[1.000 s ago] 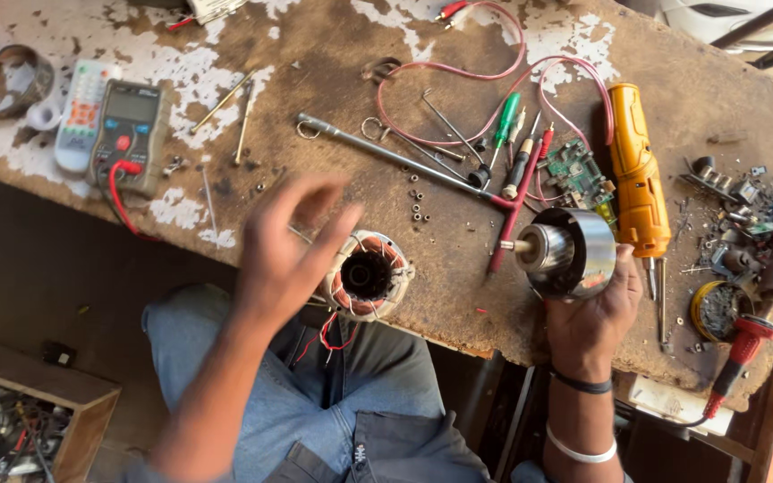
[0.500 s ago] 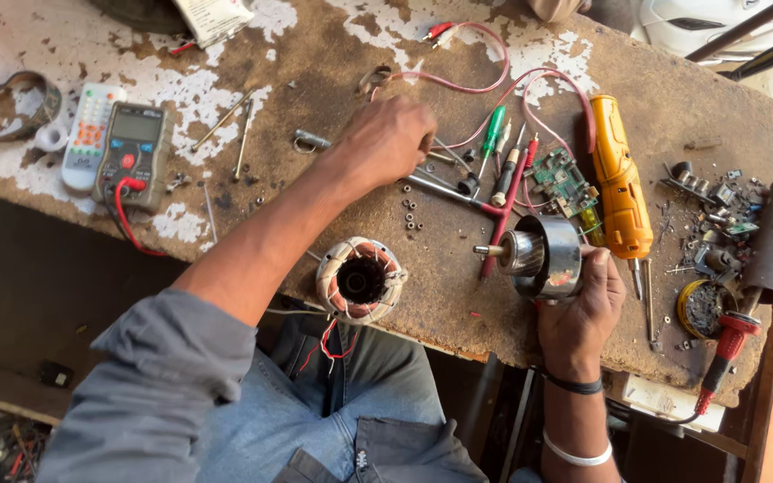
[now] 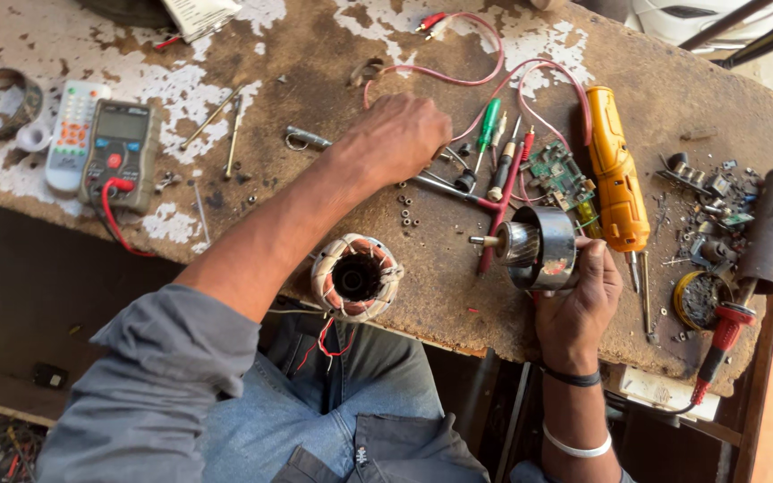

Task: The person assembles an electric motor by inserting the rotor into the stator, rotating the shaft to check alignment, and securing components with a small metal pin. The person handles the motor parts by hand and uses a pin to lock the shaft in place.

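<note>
You are working in bright, even daylight; soft shadows are falling beneath your hands, and edges are bending slightly.

One meter (image 3: 118,154) and one remote (image 3: 71,134) lie at nine o'clock; one yellow drill (image 3: 615,183) at three; two hands.

Left hand (image 3: 395,139) hides its fingers and grasp.

Stator coil (image 3: 356,277) at bench (image 3: 315,179) near edge; multimeter (image 3: 121,154) far left; cordless screwdriver (image 3: 617,190) right; rotor (image 3: 539,248) between.
</note>
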